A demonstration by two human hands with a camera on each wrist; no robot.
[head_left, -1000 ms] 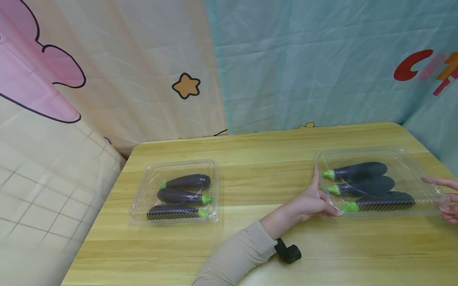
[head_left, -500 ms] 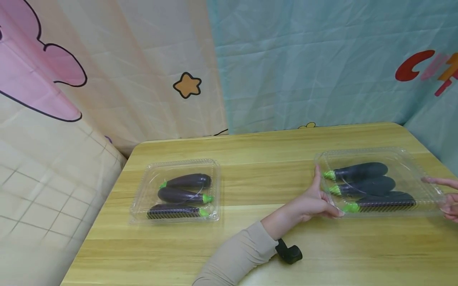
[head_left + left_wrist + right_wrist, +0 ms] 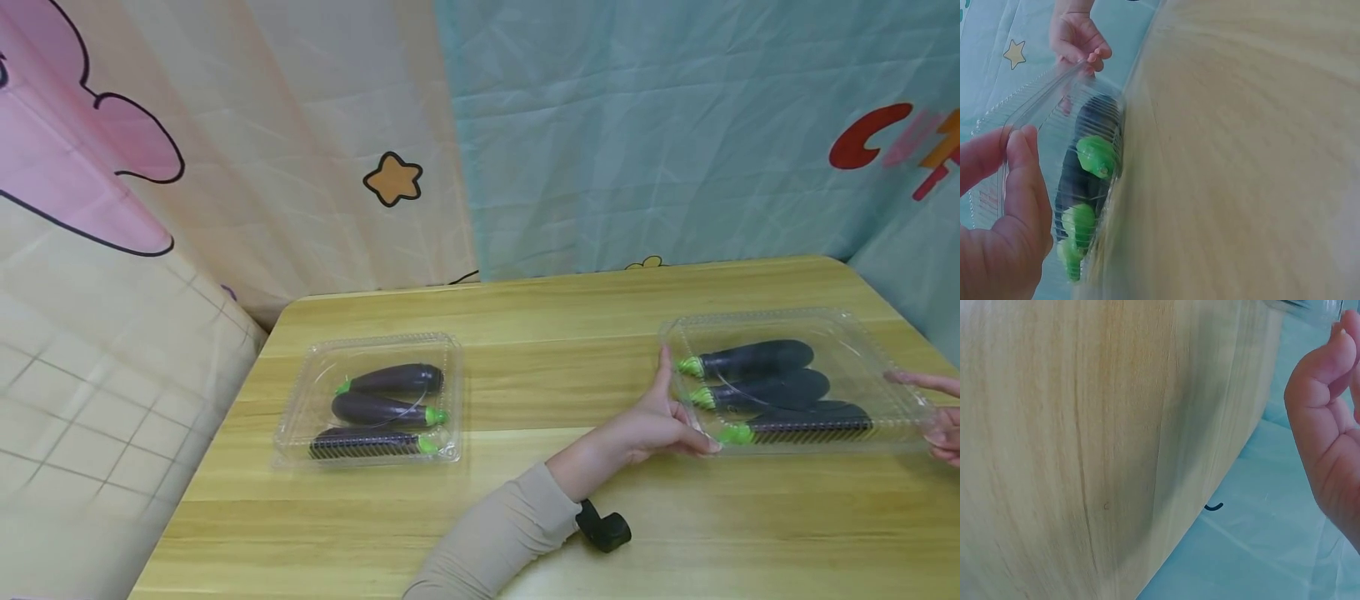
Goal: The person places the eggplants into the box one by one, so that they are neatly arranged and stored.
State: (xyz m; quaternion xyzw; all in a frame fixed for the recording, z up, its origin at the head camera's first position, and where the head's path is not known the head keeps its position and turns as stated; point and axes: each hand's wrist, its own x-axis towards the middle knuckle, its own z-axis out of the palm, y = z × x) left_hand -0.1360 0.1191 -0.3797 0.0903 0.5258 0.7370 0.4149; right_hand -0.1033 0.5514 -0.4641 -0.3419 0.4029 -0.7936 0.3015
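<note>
On the right side of the table sits a clear plastic clamshell box (image 3: 828,315), its lid down over three dark purple eggplants (image 3: 768,390) whose green stem ends point left. My left hand (image 3: 652,425) holds the box's left side; in the left wrist view, its thumb and fingers (image 3: 1022,159) pinch the rim. At the opposite end my right hand (image 3: 947,433) grips the right side, partly cut off by the head view's edge. The right wrist view catches that hand (image 3: 1329,419) with fingers bent at a corner of the clear plastic.
A second clear clamshell box (image 3: 378,340) with three eggplants (image 3: 382,410) stands on the left of the wooden table (image 3: 555,350). Below my left wrist, a black camera mount (image 3: 606,529) juts from the sleeve. Printed curtains (image 3: 637,125) hang behind the table and at both sides.
</note>
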